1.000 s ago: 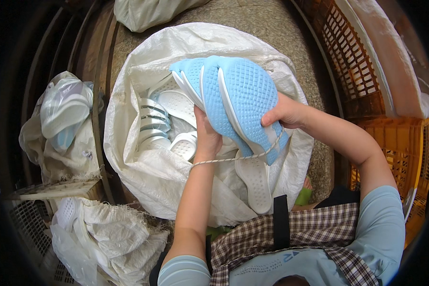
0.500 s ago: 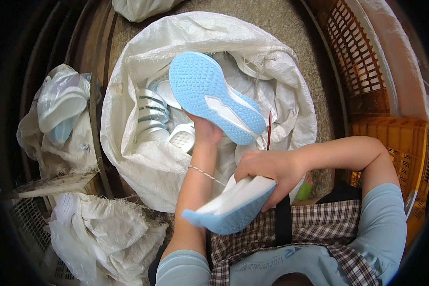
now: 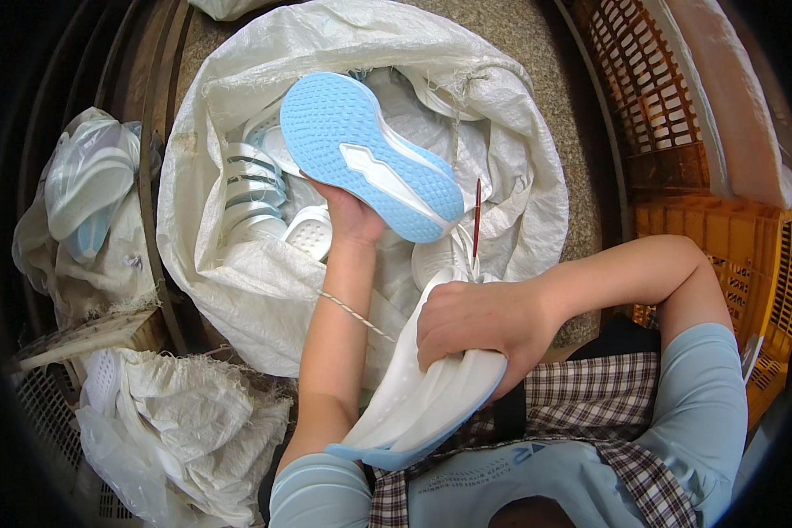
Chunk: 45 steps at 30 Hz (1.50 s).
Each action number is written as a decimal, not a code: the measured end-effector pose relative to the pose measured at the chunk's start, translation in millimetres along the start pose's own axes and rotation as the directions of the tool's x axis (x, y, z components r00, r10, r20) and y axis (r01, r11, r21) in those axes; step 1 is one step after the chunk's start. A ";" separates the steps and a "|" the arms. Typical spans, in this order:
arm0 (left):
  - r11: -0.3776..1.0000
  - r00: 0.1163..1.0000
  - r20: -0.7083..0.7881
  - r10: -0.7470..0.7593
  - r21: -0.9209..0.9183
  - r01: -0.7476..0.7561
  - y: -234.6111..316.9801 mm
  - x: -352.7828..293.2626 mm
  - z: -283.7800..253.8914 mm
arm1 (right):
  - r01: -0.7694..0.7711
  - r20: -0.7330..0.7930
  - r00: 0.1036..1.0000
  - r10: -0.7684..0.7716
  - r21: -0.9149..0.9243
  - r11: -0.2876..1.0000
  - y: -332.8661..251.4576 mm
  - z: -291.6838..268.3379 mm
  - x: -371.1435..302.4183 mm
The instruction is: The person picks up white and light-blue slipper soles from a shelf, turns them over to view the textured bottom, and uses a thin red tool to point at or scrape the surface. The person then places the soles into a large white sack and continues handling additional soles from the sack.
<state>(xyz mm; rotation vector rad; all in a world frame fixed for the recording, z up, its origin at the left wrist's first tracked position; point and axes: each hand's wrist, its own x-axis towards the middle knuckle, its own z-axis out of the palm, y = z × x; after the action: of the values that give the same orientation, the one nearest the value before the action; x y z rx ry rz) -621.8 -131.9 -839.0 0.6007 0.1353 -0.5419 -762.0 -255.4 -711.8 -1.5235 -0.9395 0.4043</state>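
My left hand (image 3: 355, 214) grips a shoe (image 3: 361, 154) over the open sack, its light blue studded sole turned up and a white inset along the middle. Most of that hand's fingers are hidden behind it. Close to my body, my right hand (image 3: 480, 321) is closed on a second white shoe (image 3: 418, 396) with a light blue sole edge, tilted so its white upper shows. A thin dark red stick (image 3: 478, 220) stands up just beyond my right knuckles; its lower end is hidden, so I cannot tell whether I hold it. A twisted cord (image 3: 352, 313) crosses my left forearm.
The white woven sack (image 3: 211, 260) contains several white shoes, including a perforated one (image 3: 309, 233). Orange plastic crates (image 3: 722, 273) stand at the right. To the left are a clear bag with shoes (image 3: 88, 194) and a crumpled woven sack (image 3: 194, 414).
The shoe in my right hand has turned, showing more white upper and less blue sole. My left hand keeps its grip. The whole view has shifted slightly.
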 end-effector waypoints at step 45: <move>0.973 0.973 0.198 0.117 -0.219 -0.072 14.2 1.7 22.3 | 0.022 -0.278 0.955 -0.105 -0.288 0.957 13.9 -50.5 1.1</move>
<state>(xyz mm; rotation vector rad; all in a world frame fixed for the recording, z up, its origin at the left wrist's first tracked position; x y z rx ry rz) -613.7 -135.5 -814.0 0.3382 -0.0356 -0.4871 -720.3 -286.9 -714.5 -1.7491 -0.8346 -0.0074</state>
